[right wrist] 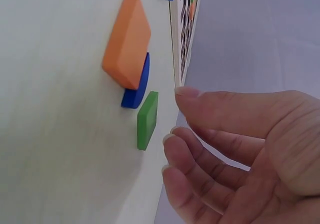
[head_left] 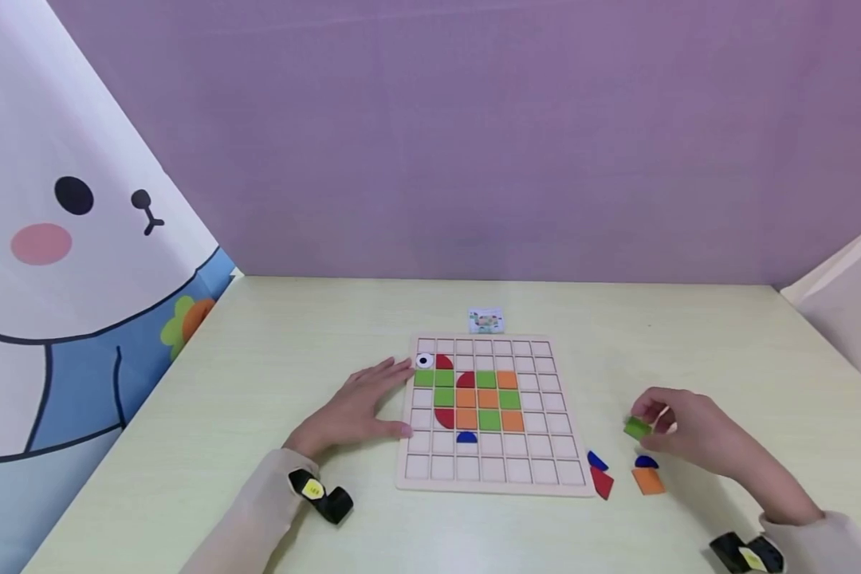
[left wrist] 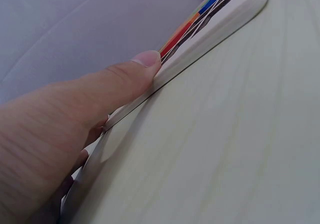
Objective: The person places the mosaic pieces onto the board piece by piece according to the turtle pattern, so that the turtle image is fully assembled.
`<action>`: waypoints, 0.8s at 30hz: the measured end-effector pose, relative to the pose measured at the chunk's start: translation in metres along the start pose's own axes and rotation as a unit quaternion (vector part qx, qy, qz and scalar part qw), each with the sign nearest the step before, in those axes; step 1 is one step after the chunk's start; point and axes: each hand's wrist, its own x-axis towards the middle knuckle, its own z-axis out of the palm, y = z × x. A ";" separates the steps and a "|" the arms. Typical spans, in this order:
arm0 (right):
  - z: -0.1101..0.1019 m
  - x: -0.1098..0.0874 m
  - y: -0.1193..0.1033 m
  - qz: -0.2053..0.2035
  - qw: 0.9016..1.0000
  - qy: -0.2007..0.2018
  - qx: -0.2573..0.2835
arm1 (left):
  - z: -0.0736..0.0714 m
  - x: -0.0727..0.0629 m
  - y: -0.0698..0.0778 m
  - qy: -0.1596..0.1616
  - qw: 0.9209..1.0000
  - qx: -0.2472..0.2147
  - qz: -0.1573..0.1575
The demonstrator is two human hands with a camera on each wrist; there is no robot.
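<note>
My left hand (head_left: 362, 406) rests at the left edge of a white gridded board (head_left: 505, 470), its thumb (left wrist: 125, 79) touching the rim in the left wrist view. On the grid, green, orange and red tiles sit with an eye tile (head_left: 424, 361) and a blue half-round piece (head_left: 466, 437). Beyond the board's right side, my right hand (head_left: 696, 426) hovers by a green square tile (right wrist: 147, 120). Its fingers are loosely bent, and the right wrist view shows a gap between them and the tile, which lies on the table.
Nearer me than the green tile lie a blue half-round piece (head_left: 646, 461) and an orange square (head_left: 649, 481). Another blue piece (head_left: 597, 461) and a red piece (head_left: 602, 483) lie beside the board's right edge. A small picture card (head_left: 486, 320) lies behind the board.
</note>
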 end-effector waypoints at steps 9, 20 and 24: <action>0.012 -0.014 0.000 -0.030 0.999 0.009 0.021 | 0.000 0.001 -0.001 -0.001 1.000 -0.001 0.001; 0.036 -0.024 -0.006 -0.177 0.981 0.015 0.082 | 0.000 0.002 -0.001 -0.001 1.000 -0.003 0.002; 0.039 -0.025 -0.012 -0.174 0.982 0.019 0.072 | 0.000 0.000 -0.001 -0.001 1.000 -0.001 0.002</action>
